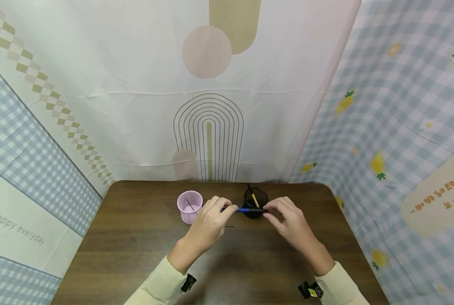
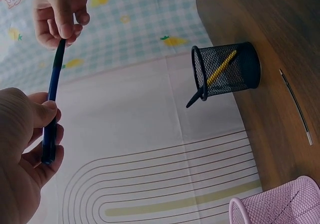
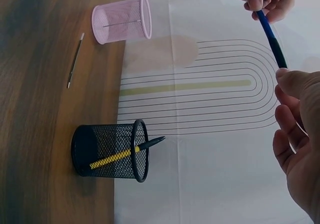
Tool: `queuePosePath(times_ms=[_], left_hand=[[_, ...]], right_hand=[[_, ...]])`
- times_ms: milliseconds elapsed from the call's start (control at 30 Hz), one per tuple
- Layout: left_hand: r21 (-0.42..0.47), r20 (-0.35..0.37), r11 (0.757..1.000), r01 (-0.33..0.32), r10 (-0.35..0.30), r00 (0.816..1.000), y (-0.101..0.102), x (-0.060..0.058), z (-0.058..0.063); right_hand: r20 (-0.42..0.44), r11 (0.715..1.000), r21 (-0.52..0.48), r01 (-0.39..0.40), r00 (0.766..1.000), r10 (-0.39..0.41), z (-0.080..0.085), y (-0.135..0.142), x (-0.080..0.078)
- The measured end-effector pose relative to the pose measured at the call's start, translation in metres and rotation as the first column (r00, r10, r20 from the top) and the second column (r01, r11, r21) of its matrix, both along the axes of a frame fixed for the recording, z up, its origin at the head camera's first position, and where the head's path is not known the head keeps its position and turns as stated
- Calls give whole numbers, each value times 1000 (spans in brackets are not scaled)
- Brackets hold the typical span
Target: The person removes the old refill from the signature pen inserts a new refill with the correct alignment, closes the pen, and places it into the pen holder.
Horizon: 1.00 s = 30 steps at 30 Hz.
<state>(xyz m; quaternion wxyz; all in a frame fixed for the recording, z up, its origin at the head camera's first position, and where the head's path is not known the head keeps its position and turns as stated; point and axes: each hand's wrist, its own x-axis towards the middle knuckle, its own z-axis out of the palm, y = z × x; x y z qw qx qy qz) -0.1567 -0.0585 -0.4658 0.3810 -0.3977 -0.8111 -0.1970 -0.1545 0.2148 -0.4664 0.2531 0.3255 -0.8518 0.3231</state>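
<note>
A blue pen (image 1: pixel 243 210) with a black grip section is held level above the table between both hands. My left hand (image 1: pixel 211 217) grips its blue barrel, thumb on top in the left wrist view. At the dark tip end, my right hand (image 1: pixel 291 223) pinches the pen between thumb and fingers, hiding the point. Below and behind the pen stands a black mesh cup (image 3: pixel 112 134), upright, with a yellow-and-black pen (image 3: pixel 111 159) leaning in it. A thin pen refill (image 3: pixel 75 61) lies on the table between this cup and a pink mesh cup (image 3: pixel 117 13).
The pink cup stands upright left of the black one, with another thin refill (image 1: pixel 189 203) inside. The brown wooden table (image 1: pixel 135 245) ends at a patterned cloth (image 1: pixel 143 127) behind, and a checked cloth (image 1: pixel 364 161) hangs along the right side.
</note>
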Motion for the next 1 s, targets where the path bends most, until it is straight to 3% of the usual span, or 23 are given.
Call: queuePosePath(times_ms=[367,667,1000], left_hand=[[-2,-6,1000,4,-4,1000,0,0,-1],[3,1,1000,7,-7,1000,1,1,1],[10,6,1000,6,-6,1000,1,2,2]], right_hand=[[-55,998,-31,-48,997,47,-3,0,-3],[22,1000,19,-7,1000,7,-1,-2,-1],[40,998,64,16,999,-18,-3,-6,-2]])
